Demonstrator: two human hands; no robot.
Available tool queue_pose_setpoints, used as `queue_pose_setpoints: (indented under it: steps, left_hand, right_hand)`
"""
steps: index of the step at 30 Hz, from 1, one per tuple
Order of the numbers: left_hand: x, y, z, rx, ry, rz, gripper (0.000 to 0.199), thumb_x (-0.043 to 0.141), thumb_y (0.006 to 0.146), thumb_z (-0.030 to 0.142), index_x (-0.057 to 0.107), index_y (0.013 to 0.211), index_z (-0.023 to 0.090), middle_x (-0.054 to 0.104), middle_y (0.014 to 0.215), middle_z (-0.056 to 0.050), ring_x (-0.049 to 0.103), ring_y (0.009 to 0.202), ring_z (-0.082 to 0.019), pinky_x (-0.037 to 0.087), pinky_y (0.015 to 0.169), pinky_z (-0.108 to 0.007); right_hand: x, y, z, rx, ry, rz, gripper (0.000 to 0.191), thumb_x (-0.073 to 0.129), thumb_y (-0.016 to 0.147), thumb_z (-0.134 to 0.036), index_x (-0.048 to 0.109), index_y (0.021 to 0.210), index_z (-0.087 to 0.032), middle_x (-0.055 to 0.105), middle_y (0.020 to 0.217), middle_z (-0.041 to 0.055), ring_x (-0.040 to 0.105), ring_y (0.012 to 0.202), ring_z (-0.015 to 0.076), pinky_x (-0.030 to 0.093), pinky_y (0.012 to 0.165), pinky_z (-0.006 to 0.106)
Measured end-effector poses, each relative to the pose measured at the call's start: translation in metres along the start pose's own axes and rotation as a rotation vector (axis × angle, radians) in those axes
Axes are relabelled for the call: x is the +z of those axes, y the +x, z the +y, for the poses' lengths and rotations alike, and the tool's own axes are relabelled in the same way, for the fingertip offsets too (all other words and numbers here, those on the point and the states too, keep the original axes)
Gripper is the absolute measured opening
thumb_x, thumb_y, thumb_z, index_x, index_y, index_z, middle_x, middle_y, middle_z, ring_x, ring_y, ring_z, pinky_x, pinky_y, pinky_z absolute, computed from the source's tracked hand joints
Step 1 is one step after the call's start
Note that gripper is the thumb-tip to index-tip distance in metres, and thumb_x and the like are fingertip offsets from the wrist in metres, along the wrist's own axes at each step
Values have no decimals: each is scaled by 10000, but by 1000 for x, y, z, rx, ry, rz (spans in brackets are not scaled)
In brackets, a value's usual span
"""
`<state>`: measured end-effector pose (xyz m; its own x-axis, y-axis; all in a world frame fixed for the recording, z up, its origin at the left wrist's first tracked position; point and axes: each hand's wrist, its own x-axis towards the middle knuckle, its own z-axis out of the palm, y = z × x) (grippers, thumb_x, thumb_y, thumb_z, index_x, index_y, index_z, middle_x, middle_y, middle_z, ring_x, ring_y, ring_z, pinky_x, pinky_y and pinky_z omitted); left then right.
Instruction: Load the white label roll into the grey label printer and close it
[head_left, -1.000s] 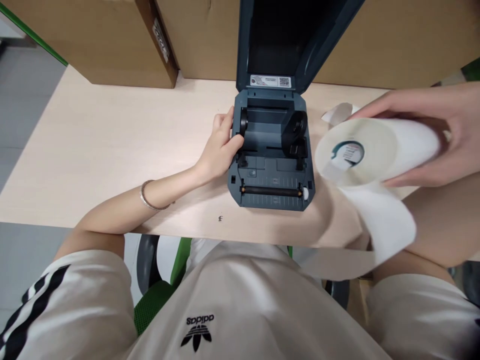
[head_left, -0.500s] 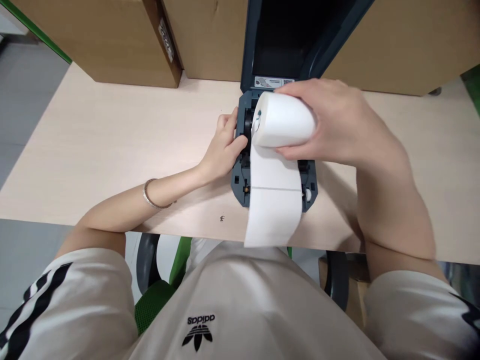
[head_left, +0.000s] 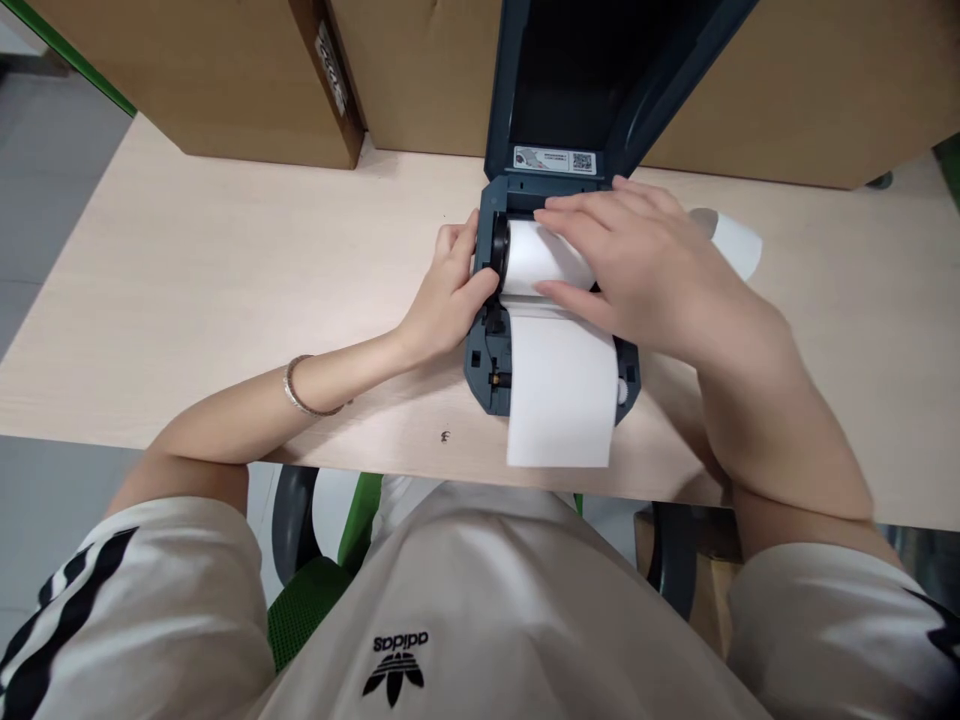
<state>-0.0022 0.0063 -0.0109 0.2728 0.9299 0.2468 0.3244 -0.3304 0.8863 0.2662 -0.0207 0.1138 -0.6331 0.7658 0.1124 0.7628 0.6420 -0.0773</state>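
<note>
A dark blue-grey printer (head_left: 478,375) stands on the table with its lid (head_left: 501,110) raised. Inside it lies a white paper roll (head_left: 544,258), and a loose strip of its paper (head_left: 562,390) hangs over the printer's front edge. My left hand (head_left: 448,290) grips the printer's left side, thumb on the rim and fingers around the outside. Over the right part of the roll rests my right hand (head_left: 637,260), its thumb apart from the fingers and touching the paper. The roll's right end is hidden under this hand.
Cardboard boxes (head_left: 247,80) stand along the back of the pale table (head_left: 187,300). Another white roll or piece of paper (head_left: 736,245) shows behind my right hand. A green chair (head_left: 311,600) is below the front edge.
The roll has gone down from above the printer into it, with my right hand now over it. The loose paper has shifted slightly right. My left hand has hardly moved.
</note>
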Motion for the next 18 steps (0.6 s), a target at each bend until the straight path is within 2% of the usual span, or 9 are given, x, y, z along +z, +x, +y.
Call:
queue_pose_setpoints:
  steps: [2, 4, 7, 9, 14, 16, 18]
  left_hand:
    - [-1, -2, 3, 8, -5, 2, 606, 667, 1139, 576, 614, 1696, 344, 677, 1457, -91, 567, 1637, -375, 349, 1528, -540]
    - [-2, -3, 5, 13, -3, 1, 613, 659, 1145, 602, 610, 1699, 344, 683, 1471, -97, 542, 1663, -383, 330, 1533, -551]
    - [-2, -4, 6, 6, 9, 0, 646, 652, 1144, 613, 592, 1721, 328, 683, 1498, -112, 534, 1670, -389, 340, 1522, -555]
    - [-1, -4, 6, -7, 16, -1, 643, 654, 1140, 599, 596, 1718, 323, 678, 1518, -116, 552, 1654, -385, 368, 1505, -547]
    - [0, -4, 2, -38, -10, -11, 650, 705, 1124, 576, 593, 1716, 331, 659, 1559, -112, 574, 1634, -385, 398, 1489, -553]
    - [-1, -5, 0, -39, -33, -18, 656, 726, 1122, 578, 586, 1722, 349, 649, 1569, -95, 553, 1656, -375, 373, 1508, -545]
    - [-2, -5, -1, -35, -50, -19, 644, 724, 1135, 581, 586, 1724, 359, 646, 1567, -84, 508, 1698, -368, 313, 1544, -548]
  right_hand:
    - [-14, -23, -20, -30, 10, 13, 629, 491, 1232, -494, 690, 1715, -144, 730, 1670, 185, 750, 1501, 445, 626, 1287, 682]
    - [-20, -47, -38, -126, 29, -3, 671, 451, 1261, -520, 677, 1728, -94, 718, 1684, 212, 768, 1484, 430, 691, 1211, 626]
    - [-14, -73, -57, -295, -6, -26, 773, 450, 1268, -581, 646, 1757, -15, 625, 1773, 269, 670, 1632, 462, 659, 1295, 607]
    - [-5, -81, -66, -304, -51, -8, 822, 517, 1241, -612, 654, 1744, 24, 591, 1787, 306, 626, 1664, 515, 628, 1325, 653]
    - [11, -85, -69, -244, -33, -32, 828, 663, 1184, -569, 613, 1804, -24, 502, 1862, 286, 543, 1739, 522, 578, 1366, 703]
    - [7, -86, -62, -281, -10, -47, 828, 661, 1185, -560, 604, 1807, -17, 485, 1875, 285, 519, 1757, 525, 576, 1373, 700]
    - [-6, -85, -52, -313, 55, -57, 779, 635, 1198, -558, 631, 1794, -56, 510, 1873, 249, 563, 1735, 487, 620, 1349, 655]
